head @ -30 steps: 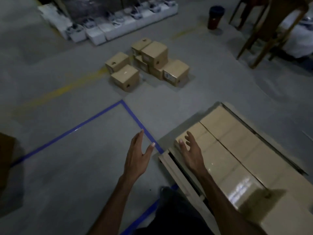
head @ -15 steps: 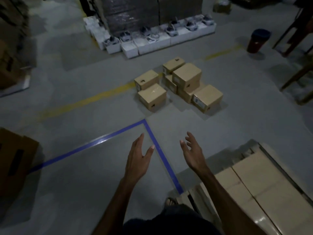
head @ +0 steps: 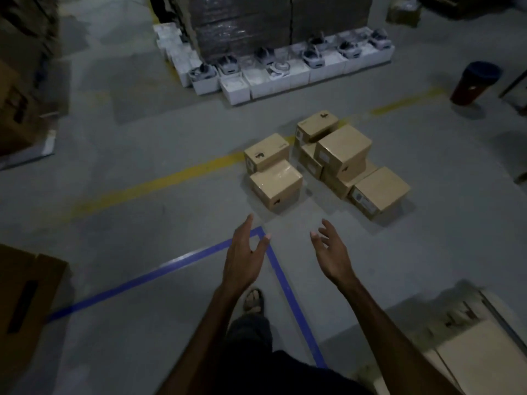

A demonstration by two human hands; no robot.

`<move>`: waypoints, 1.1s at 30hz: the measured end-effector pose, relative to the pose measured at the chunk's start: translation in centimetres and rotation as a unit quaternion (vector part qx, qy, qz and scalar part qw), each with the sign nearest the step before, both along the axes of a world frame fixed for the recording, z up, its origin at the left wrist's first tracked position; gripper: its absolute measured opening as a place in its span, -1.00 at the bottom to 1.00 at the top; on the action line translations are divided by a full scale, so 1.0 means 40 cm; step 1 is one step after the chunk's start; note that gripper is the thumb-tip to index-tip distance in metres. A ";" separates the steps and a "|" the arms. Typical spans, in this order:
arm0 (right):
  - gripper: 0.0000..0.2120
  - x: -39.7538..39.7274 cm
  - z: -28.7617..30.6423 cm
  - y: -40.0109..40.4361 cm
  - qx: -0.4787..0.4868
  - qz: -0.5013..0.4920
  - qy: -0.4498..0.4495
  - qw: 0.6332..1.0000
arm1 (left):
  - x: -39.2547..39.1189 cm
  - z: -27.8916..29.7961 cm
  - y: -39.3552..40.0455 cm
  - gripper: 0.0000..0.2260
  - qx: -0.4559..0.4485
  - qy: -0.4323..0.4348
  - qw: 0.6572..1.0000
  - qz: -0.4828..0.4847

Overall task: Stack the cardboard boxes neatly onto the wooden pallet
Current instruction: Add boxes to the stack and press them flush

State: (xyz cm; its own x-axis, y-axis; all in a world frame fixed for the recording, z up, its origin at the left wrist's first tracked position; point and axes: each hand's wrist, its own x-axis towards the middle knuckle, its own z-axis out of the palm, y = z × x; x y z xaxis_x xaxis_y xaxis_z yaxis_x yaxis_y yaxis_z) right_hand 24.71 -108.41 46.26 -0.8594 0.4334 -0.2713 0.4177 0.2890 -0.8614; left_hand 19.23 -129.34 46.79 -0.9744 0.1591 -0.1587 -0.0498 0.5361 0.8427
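Observation:
Several brown cardboard boxes lie in a loose cluster on the grey floor ahead; the nearest box (head: 276,183) sits at the cluster's front left, another (head: 379,192) at the front right, and one (head: 343,148) is stacked on others. My left hand (head: 242,258) and right hand (head: 332,252) are both stretched forward with fingers spread, empty, a short way in front of the nearest box and touching nothing. Boxes stacked on the pallet (head: 482,352) show at the lower right corner, with the pallet's pale edge (head: 467,309) beside them.
Blue tape (head: 282,283) marks a corner on the floor under my hands; a yellow line (head: 159,183) runs beyond it. White boxes holding headsets (head: 285,72) line a wrapped stack at the back. A red bin (head: 473,84) stands far right, large cartons (head: 25,295) at left.
My view has swung away from the pallet and closed in on the loose boxes. Both hands left the pallet's boxes and now reach forward, empty.

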 end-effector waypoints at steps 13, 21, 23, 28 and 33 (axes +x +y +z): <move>-0.44 -0.537 0.031 -0.001 -0.024 -0.051 0.018 0.998 | -0.606 0.032 0.025 -0.31 -0.016 -0.013 0.997 -0.073; -0.42 -0.849 -0.040 0.123 -0.067 -0.099 -0.006 0.993 | -0.923 -0.026 0.138 -0.33 -0.053 -0.043 0.991 -0.111; -0.42 -0.941 -0.050 0.163 -0.080 -0.102 -0.011 0.992 | -1.013 -0.033 0.171 -0.32 -0.074 -0.058 0.988 -0.121; -0.45 -1.142 -0.075 0.252 -0.074 -0.095 -0.030 0.992 | -1.217 -0.040 0.258 -0.40 -0.094 -0.068 0.983 -0.139; -0.41 -1.275 -0.102 0.303 -0.086 -0.111 -0.062 0.988 | -1.370 -0.073 0.316 -0.40 -0.106 -0.102 0.977 -0.151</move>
